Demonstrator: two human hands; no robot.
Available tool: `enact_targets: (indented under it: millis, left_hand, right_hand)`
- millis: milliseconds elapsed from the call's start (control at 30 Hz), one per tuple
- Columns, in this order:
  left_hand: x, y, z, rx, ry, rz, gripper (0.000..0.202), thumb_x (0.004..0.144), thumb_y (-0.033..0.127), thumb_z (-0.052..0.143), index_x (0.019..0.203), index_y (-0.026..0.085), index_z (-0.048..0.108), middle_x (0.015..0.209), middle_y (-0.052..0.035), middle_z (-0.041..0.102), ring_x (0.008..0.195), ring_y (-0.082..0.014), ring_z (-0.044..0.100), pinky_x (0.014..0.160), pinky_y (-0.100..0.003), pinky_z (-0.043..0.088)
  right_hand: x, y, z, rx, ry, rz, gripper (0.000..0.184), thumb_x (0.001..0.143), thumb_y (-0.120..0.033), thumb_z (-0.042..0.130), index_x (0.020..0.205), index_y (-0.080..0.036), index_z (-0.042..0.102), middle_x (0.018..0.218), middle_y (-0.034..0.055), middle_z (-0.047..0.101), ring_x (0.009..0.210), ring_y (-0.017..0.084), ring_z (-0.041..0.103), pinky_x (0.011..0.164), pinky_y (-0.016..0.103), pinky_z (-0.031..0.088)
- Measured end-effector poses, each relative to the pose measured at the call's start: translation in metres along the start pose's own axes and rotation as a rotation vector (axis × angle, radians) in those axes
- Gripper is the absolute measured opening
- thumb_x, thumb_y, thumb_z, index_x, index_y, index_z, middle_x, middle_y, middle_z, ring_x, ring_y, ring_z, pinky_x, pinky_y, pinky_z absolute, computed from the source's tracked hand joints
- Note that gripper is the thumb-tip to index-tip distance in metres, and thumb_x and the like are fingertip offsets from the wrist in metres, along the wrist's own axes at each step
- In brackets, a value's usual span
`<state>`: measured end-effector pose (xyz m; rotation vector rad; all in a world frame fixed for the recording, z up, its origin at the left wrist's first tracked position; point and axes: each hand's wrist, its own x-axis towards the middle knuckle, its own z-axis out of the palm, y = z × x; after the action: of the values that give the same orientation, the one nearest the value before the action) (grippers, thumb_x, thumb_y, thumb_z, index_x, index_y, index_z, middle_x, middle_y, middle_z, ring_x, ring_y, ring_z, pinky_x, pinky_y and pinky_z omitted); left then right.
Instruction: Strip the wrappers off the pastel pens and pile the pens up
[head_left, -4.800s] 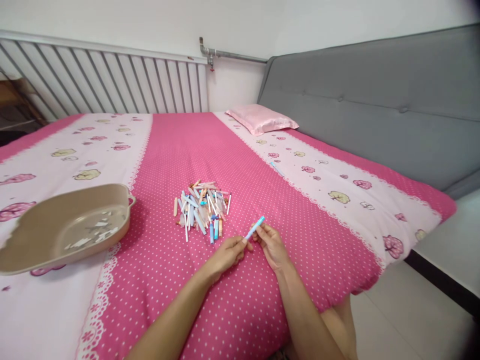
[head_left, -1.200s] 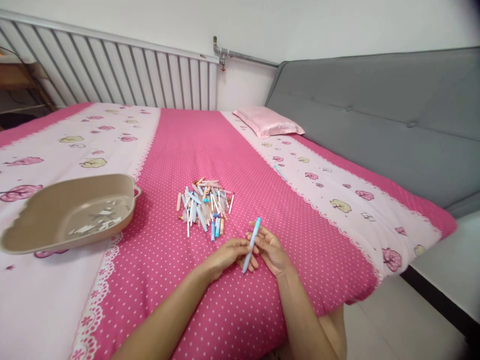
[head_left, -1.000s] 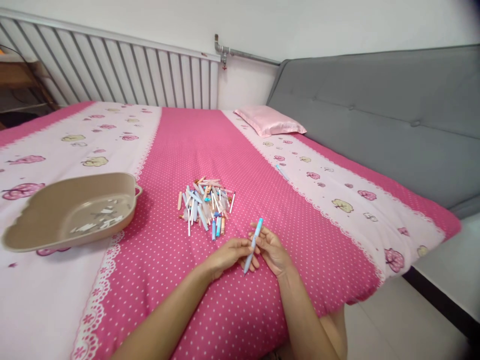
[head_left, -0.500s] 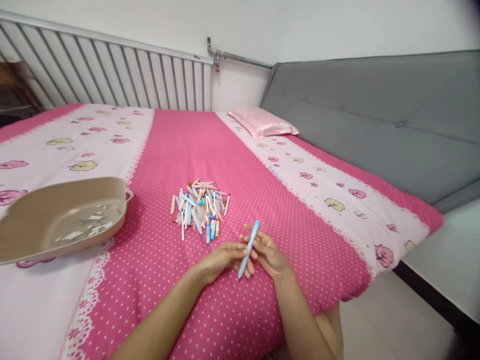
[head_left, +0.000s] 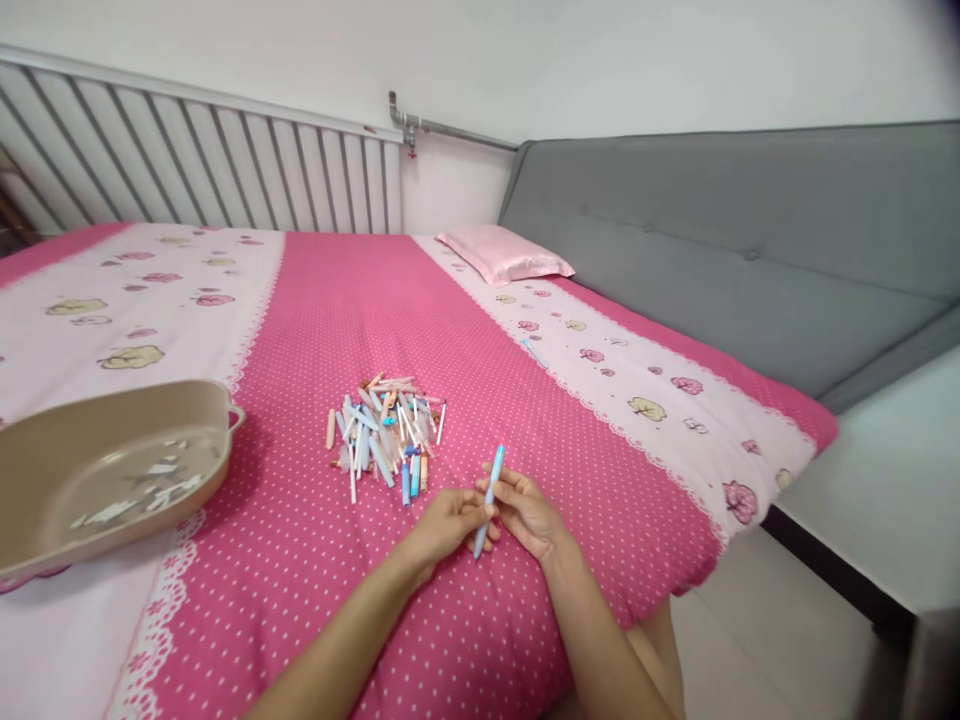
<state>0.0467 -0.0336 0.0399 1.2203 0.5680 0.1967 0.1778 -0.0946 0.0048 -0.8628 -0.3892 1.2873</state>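
Observation:
Both of my hands hold one light blue pen (head_left: pixel 490 483) over the pink dotted bedsheet (head_left: pixel 360 320). My left hand (head_left: pixel 448 520) pinches its lower part, fingers closed. My right hand (head_left: pixel 529 512) grips the middle of the barrel from the right. The pen stands nearly upright, tip down. A heap of several pens and pen parts (head_left: pixel 384 434) lies just beyond my hands.
A beige plastic basin (head_left: pixel 45 470) with small white bits inside sits on the bed at the left. One single blue pen (head_left: pixel 534 351) lies farther right on the sheet. A pink pillow (head_left: pixel 501 254) rests by the grey headboard (head_left: pixel 720 240). The bed's edge drops to the floor at right.
The pen, earlier held slanted by its ends, now stands nearly upright between both hands. The camera has swung a little, so the scene sits lower and more to the left.

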Motion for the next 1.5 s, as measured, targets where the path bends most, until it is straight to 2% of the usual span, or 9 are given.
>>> enact_targets:
  millis: [233,467,767,900,1000,1133,1267,1367,1500]
  left_hand:
    - [0.027,0.036,-0.012,0.151,0.021,0.088,0.030,0.059,0.040,0.068,0.061,0.014,0.053,0.051,-0.0011,0.060,0.043,-0.0109,0.052,0.047,-0.023,0.039]
    - [0.041,0.048,-0.035,0.352,0.317,0.336,0.017,0.064,0.030,0.064,0.061,0.017,0.052,0.050,0.0032,0.054,0.045,-0.0100,0.048,0.046,-0.021,0.031]
    - [0.025,0.057,-0.070,0.271,0.590,0.505,0.016,0.069,0.031,0.063,0.066,0.018,0.055,0.061,0.0001,0.061,0.055,-0.0129,0.056,0.054,-0.022,0.041]
    - [0.016,0.068,-0.101,0.301,0.710,0.489,0.020,0.073,0.038,0.060,0.074,0.017,0.059,0.064,-0.0001,0.063,0.057,-0.0132,0.058,0.056,-0.022,0.044]
    - [0.012,0.068,-0.130,0.314,0.861,0.471,0.024,0.072,0.040,0.060,0.084,0.018,0.062,0.074,-0.0016,0.066,0.064,-0.0138,0.060,0.061,-0.024,0.046]
    - [0.014,0.058,-0.154,0.227,1.026,0.386,0.032,0.069,0.042,0.063,0.090,0.018,0.062,0.073,-0.0025,0.066,0.062,-0.0144,0.060,0.058,-0.024,0.048]
    - [0.018,0.054,-0.151,0.117,0.995,0.329,0.037,0.067,0.044,0.064,0.091,0.016,0.063,0.063,-0.0010,0.062,0.057,-0.0142,0.059,0.051,-0.022,0.048]
    - [0.018,0.057,-0.145,0.121,0.972,0.330,0.035,0.069,0.043,0.063,0.091,0.016,0.063,0.064,-0.0008,0.062,0.059,-0.0133,0.059,0.052,-0.021,0.047]
    - [0.019,0.059,-0.141,0.166,0.955,0.296,0.034,0.069,0.043,0.063,0.091,0.017,0.063,0.064,0.0003,0.062,0.058,-0.0124,0.058,0.052,-0.020,0.047]
  right_hand:
    - [0.021,-0.037,0.023,-0.147,0.081,-0.075,0.036,0.052,-0.023,0.080,0.085,-0.015,0.066,0.068,0.0009,0.068,0.057,0.010,0.059,0.058,0.023,0.047]
    - [0.044,-0.069,0.063,-0.506,0.118,-0.195,0.039,0.046,-0.029,0.081,0.079,-0.014,0.068,0.067,0.0046,0.069,0.065,0.016,0.064,0.073,0.032,0.047]
    - [0.080,-0.074,0.127,-0.826,-0.092,-0.252,0.035,0.055,-0.034,0.076,0.083,-0.015,0.069,0.077,0.0059,0.071,0.076,0.022,0.066,0.072,0.038,0.050]
    - [0.104,-0.076,0.157,-0.965,-0.243,-0.262,0.032,0.065,-0.028,0.070,0.095,-0.016,0.066,0.089,0.0066,0.070,0.086,0.020,0.065,0.081,0.037,0.048]
    - [0.125,-0.081,0.173,-1.074,-0.325,-0.279,0.038,0.069,-0.022,0.066,0.107,-0.019,0.061,0.100,0.0062,0.068,0.094,0.017,0.062,0.087,0.034,0.045]
    - [0.154,-0.080,0.163,-1.389,-0.065,-0.352,0.025,0.077,-0.017,0.056,0.100,-0.019,0.063,0.094,0.0056,0.068,0.087,0.015,0.062,0.080,0.031,0.047]
    - [0.171,-0.062,0.129,-1.754,0.211,-0.223,0.021,0.077,-0.013,0.051,0.086,-0.021,0.068,0.083,0.0047,0.069,0.079,0.017,0.063,0.070,0.029,0.046]
    - [0.175,-0.051,0.113,-1.843,0.198,-0.093,0.020,0.075,-0.014,0.053,0.082,-0.022,0.069,0.080,0.0041,0.070,0.077,0.017,0.064,0.068,0.026,0.045]
    - [0.175,-0.045,0.115,-1.846,0.135,-0.117,0.019,0.075,-0.016,0.053,0.083,-0.024,0.070,0.083,0.0025,0.071,0.079,0.016,0.063,0.068,0.024,0.044]
